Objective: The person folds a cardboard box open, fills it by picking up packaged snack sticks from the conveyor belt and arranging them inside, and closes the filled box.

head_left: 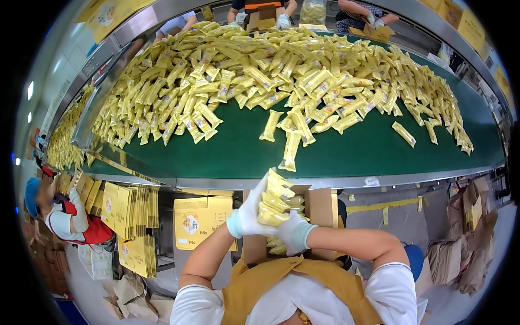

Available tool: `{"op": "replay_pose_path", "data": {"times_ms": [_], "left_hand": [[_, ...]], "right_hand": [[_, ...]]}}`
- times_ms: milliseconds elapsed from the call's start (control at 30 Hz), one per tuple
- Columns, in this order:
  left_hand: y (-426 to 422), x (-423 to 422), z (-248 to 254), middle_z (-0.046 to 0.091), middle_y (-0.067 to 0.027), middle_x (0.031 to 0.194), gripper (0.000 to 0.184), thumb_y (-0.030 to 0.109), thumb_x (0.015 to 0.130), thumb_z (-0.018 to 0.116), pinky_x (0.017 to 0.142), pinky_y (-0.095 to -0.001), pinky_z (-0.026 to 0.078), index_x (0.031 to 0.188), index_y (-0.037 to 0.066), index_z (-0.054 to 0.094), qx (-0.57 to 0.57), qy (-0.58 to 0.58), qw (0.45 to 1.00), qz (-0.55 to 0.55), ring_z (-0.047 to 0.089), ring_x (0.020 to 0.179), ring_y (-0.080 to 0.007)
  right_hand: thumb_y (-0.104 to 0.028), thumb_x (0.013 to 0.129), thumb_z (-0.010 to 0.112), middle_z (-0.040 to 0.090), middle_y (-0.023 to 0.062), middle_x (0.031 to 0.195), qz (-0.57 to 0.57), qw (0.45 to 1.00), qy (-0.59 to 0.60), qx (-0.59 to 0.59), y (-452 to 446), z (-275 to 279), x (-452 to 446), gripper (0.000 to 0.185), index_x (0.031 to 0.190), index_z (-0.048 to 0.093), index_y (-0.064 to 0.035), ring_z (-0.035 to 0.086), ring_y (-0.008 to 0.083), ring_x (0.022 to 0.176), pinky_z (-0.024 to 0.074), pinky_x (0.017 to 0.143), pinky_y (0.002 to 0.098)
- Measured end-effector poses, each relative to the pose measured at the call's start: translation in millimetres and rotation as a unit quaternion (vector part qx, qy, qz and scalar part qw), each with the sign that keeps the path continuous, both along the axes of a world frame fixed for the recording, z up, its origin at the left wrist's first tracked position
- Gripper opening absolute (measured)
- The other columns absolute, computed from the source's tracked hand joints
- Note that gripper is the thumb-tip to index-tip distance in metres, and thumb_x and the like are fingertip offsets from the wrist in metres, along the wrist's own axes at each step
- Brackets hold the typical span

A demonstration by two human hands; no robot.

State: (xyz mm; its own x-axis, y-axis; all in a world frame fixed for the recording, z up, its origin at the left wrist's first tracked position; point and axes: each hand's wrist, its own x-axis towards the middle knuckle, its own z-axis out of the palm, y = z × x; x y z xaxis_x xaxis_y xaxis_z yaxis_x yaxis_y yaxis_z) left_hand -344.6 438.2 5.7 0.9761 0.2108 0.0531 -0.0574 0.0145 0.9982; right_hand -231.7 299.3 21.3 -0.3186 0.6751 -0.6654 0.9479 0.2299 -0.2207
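My left hand [251,210], in a white glove, grips a stack of yellow wrapped snack packets [275,203] by its left side. At the stack's lower right, my right hand [294,233], also gloved, holds against it with fingers partly hidden. Both hands are above an open cardboard box [320,208] in front of my body. More yellow packets show inside the box, beneath and beside my hands. Just beyond the box, a single packet [290,151] lies near the front edge of the green conveyor belt [227,154].
A large heap of packets [260,70] covers the belt's far side. Flat yellow cartons [197,222] and a row of folded cartons [127,208] stand left. A co-worker in a red apron [100,225] is at far left; others work across the belt. Brown paper [444,260] lies right.
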Motion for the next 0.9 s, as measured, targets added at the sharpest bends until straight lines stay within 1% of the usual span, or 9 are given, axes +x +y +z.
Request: {"op": "replay_pose_path", "data": {"times_ms": [67, 167, 200, 300, 333, 433, 467, 767, 900], "left_hand": [[-11.0, 3.8, -10.3, 0.047, -0.0137, 0.142, 0.140, 0.035, 0.053, 0.094, 0.114, -0.0415, 0.036, 0.159, 0.001, 0.010, 0.084, -0.017, 0.996, 0.014, 0.047, 0.131, -0.0268], [-21.6, 15.4, -3.0, 0.050, -0.0186, 0.134, 0.138, 0.038, 0.053, 0.095, 0.109, -0.0435, 0.040, 0.156, -0.005, 0.013, 0.353, -0.035, 0.935, 0.019, 0.052, 0.121, -0.0344], [-25.3, 19.2, -3.7, 0.050, -0.0218, 0.129, 0.130, 0.042, 0.056, 0.093, 0.104, -0.0477, 0.040, 0.151, -0.009, 0.021, 0.411, -0.038, 0.911, 0.029, 0.052, 0.112, -0.0406], [-32.7, 26.5, -20.8, 0.051, -0.0212, 0.125, 0.117, 0.044, 0.058, 0.090, 0.102, -0.0501, 0.040, 0.145, -0.009, 0.033, 0.549, -0.111, 0.826, 0.068, 0.051, 0.112, -0.0405], [-37.7, 26.1, -20.5, 0.053, -0.0207, 0.121, 0.083, 0.032, 0.072, 0.076, 0.103, -0.0504, 0.040, 0.141, -0.005, 0.046, 0.552, -0.078, 0.827, 0.070, 0.052, 0.115, -0.0374], [-48.2, 26.5, -44.2, 0.054, -0.0193, 0.120, 0.067, 0.021, 0.080, 0.065, 0.104, -0.0515, 0.039, 0.140, -0.003, 0.048, 0.682, -0.037, 0.723, 0.106, 0.052, 0.115, -0.0359], [-54.0, 26.4, -49.2, 0.054, -0.0186, 0.121, 0.063, 0.014, 0.083, 0.059, 0.105, -0.0533, 0.037, 0.143, 0.001, 0.047, 0.683, -0.022, 0.722, 0.107, 0.051, 0.116, -0.0352], [-60.4, 46.4, -71.4, 0.050, -0.0179, 0.128, 0.086, 0.022, 0.081, 0.064, 0.107, -0.0498, 0.030, 0.156, 0.003, 0.026, 0.708, 0.199, 0.673, -0.075, 0.047, 0.120, -0.0329], [-49.0, 59.1, -76.6, 0.049, -0.0202, 0.132, 0.111, 0.035, 0.068, 0.076, 0.106, -0.0478, 0.030, 0.158, 0.002, 0.019, 0.688, 0.248, 0.654, -0.193, 0.046, 0.124, -0.0339]], "right_hand": [[-0.040, 0.076, 0.073, 0.059, 0.0121, 0.132, -0.024, 0.996, 0.032, 0.076, -12.9, -68.3, -4.0, 0.078, 0.145, 0.049, -0.0105, 0.054, 0.0304, 0.124, 0.0425, 0.093, 0.0433], [-0.043, 0.078, 0.069, 0.049, 0.0072, 0.150, -0.085, 0.980, 0.115, 0.140, -27.1, -94.8, -3.3, 0.076, 0.148, 0.046, -0.0224, 0.040, 0.0287, 0.143, 0.0385, 0.104, 0.0444], [-0.047, 0.079, 0.068, 0.047, 0.0082, 0.152, -0.108, 0.974, 0.152, 0.130, -31.7, -102.9, -3.8, 0.078, 0.150, 0.044, -0.0219, 0.041, 0.0288, 0.142, 0.0389, 0.104, 0.0448], [-0.057, 0.082, 0.064, 0.046, 0.0119, 0.152, -0.141, 0.967, 0.160, 0.142, -46.4, -129.6, -13.8, 0.085, 0.153, 0.037, -0.0191, 0.050, 0.0301, 0.133, 0.0423, 0.101, 0.0455], [-0.060, 0.083, 0.063, 0.046, 0.0131, 0.150, -0.141, 0.971, 0.133, 0.141, -49.1, -135.0, -16.3, 0.087, 0.153, 0.036, -0.0181, 0.053, 0.0305, 0.128, 0.0436, 0.099, 0.0454], [-0.067, 0.085, 0.059, 0.049, 0.0158, 0.144, -0.134, 0.983, 0.039, 0.122, -56.9, -114.1, -24.6, 0.090, 0.154, 0.034, -0.0156, 0.061, 0.0310, 0.113, 0.0464, 0.093, 0.0466], [-0.068, 0.086, 0.058, 0.051, 0.0163, 0.141, -0.130, 0.984, 0.012, 0.118, -60.4, -106.4, -26.7, 0.089, 0.154, 0.034, -0.0151, 0.063, 0.0308, 0.109, 0.0471, 0.091, 0.0482], [-0.077, 0.083, 0.054, 0.064, 0.0124, 0.117, -0.046, 0.990, -0.118, 0.056, -41.8, -90.2, -36.3, 0.084, 0.144, 0.049, -0.0197, 0.066, 0.0282, 0.098, 0.0487, 0.077, 0.0503], [-0.081, 0.081, 0.053, 0.067, 0.0075, 0.111, -0.035, 0.993, -0.116, -0.011, -26.5, -70.3, -30.1, 0.085, 0.145, 0.049, -0.0248, 0.068, 0.0255, 0.095, 0.0495, 0.074, 0.0445]]}}
